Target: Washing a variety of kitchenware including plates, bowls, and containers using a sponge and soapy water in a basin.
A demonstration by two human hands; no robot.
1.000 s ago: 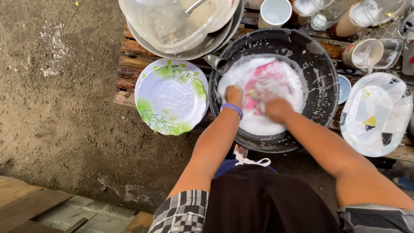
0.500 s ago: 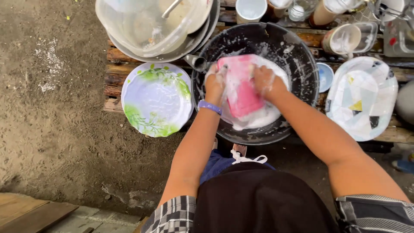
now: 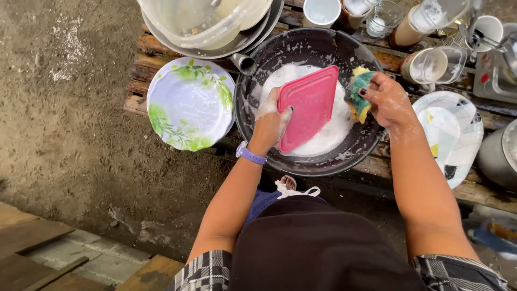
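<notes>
Suds everywhere: the left hand (image 3: 271,119), coated in foam, is clenched on the left edge of a flat pink lid (image 3: 309,105), a rounded plastic rectangle held tilted above the foamy water in the black basin (image 3: 371,134). Grip on the right: the right hand (image 3: 391,99) is closed around a spongy yellow-and-green scrubber (image 3: 357,92), just beside the lid's 3 o'clock edge; whether it touches the lid, I cannot tell. Foam streaks the basin's dark, glossy wall, and a purple band (image 3: 250,154) circles the left wrist. At 9 o'clock from the basin lies a round, glossy plate (image 3: 188,105), white with green leaf print, resting on a rough slatted wood pallet (image 3: 141,86). At 3 o'clock a white plate with coloured angular shapes (image 3: 455,132) shows partly behind the right forearm. Stacked metal and translucent plastic bowls (image 3: 207,27) sit at 11 o'clock, and mugs and clear glasses (image 3: 431,62) crowd the 1 o'clock side. Bare, gritty dirt ground (image 3: 64,118) spreads out at far left.
</notes>
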